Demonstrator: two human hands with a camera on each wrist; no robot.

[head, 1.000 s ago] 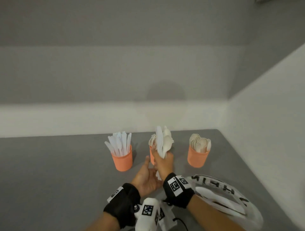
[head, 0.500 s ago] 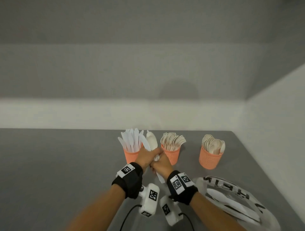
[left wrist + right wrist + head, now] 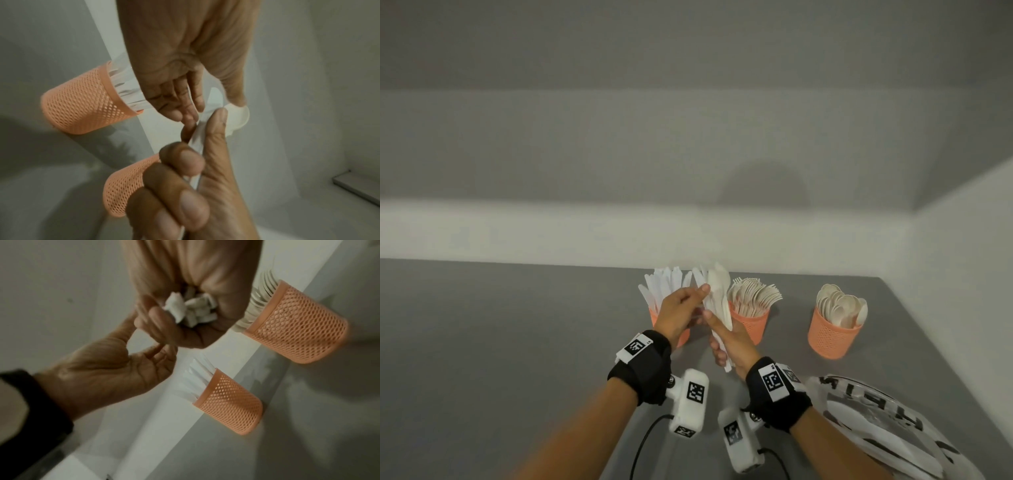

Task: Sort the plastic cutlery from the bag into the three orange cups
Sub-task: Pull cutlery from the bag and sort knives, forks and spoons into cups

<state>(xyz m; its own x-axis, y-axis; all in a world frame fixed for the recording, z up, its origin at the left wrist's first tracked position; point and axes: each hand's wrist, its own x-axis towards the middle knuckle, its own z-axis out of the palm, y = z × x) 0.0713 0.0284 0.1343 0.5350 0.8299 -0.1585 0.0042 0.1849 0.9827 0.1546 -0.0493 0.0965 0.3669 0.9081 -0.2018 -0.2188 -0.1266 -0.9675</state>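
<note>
a grey tabletop [image 3: 510, 342] filled the lower half of the head view. a pale wall [image 3: 654, 137] rose behind it toward 12 o'clock, another white wall [image 3: 962, 257] closing at 3 o'clock.

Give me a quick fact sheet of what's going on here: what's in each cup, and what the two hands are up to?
Left cup: white knives
Middle cup: forks
Right cup: spoons
Right hand: grips a bundle of white cutlery by the handles
Left hand: pinches one piece in that bundle
Bag: clear plastic, lying on the grey table near the right arm, some cutlery inside
</note>
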